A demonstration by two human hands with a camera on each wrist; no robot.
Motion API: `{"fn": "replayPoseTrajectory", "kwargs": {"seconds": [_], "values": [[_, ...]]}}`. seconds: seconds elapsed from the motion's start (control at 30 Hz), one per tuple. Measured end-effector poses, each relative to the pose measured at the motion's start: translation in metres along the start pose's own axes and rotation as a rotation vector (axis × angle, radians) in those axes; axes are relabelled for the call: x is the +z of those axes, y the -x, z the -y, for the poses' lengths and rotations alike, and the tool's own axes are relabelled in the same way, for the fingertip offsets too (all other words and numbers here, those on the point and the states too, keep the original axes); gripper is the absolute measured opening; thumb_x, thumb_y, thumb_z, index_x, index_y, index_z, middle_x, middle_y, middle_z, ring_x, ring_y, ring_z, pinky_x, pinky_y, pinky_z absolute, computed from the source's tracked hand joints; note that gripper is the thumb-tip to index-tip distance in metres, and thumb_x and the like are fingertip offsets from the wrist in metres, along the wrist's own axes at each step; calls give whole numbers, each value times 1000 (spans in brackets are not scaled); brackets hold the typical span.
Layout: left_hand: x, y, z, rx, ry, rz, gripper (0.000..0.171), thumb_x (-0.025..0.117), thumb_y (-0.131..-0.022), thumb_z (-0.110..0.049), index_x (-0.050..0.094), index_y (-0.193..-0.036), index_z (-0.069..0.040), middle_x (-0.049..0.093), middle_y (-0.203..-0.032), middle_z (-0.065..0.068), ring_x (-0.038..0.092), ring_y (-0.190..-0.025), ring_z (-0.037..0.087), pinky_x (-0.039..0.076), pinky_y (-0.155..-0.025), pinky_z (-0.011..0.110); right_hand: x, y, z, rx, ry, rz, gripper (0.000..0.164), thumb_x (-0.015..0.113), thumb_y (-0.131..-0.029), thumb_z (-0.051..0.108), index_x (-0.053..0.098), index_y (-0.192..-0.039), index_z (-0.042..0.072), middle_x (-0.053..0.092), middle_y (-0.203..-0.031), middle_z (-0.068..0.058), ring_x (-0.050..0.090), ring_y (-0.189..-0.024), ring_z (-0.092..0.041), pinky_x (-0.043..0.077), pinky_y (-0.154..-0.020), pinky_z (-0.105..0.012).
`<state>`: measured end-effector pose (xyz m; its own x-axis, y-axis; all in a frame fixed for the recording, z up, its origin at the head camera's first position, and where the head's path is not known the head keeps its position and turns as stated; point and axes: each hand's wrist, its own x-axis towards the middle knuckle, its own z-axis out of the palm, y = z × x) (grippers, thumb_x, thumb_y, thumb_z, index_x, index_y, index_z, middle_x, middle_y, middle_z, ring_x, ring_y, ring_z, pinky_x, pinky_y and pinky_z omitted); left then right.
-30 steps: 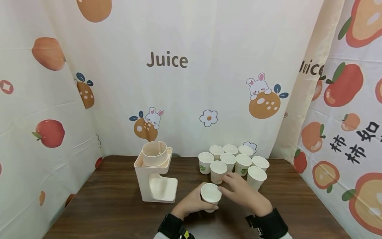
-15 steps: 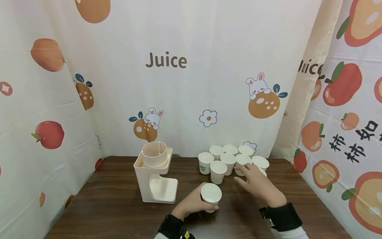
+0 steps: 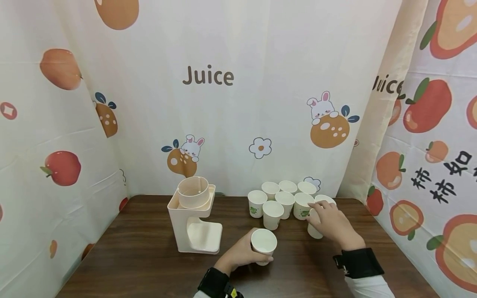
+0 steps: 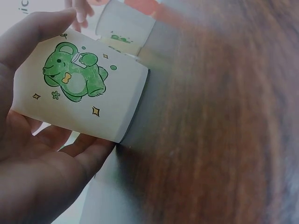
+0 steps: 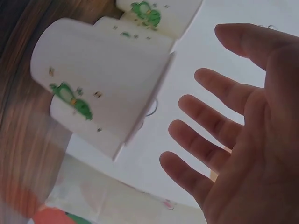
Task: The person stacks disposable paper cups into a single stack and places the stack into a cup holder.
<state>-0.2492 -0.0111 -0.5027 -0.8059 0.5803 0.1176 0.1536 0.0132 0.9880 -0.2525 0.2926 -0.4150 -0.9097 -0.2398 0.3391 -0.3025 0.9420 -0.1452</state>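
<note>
Fruit-print backdrop, brown table. Left hand wraps the held cup, front centre, right of the machine. Right hand has shifted rightward, away from the held cup, to the front-right cup of the group; fingers spread, no grip, so that cup's reached, not taken.

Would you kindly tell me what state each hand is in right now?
Left hand: closed round a cup.
Right hand: open, holding nothing, near another cup.
</note>
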Motion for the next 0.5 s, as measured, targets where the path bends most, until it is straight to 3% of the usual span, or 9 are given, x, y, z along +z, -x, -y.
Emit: {"fn": "replayPoseTrajectory", "kwargs": {"seconds": [0.5], "values": [[0, 0, -1, -8, -7, -8, 67, 85, -77, -4, 51, -134, -13, 62, -118, 0, 59, -109, 17, 45, -94, 38, 5, -2, -14, 30, -13, 67, 44, 66, -97, 35, 65, -129, 4, 59, -127, -24, 52, -113, -50, 46, -87, -64]]}}
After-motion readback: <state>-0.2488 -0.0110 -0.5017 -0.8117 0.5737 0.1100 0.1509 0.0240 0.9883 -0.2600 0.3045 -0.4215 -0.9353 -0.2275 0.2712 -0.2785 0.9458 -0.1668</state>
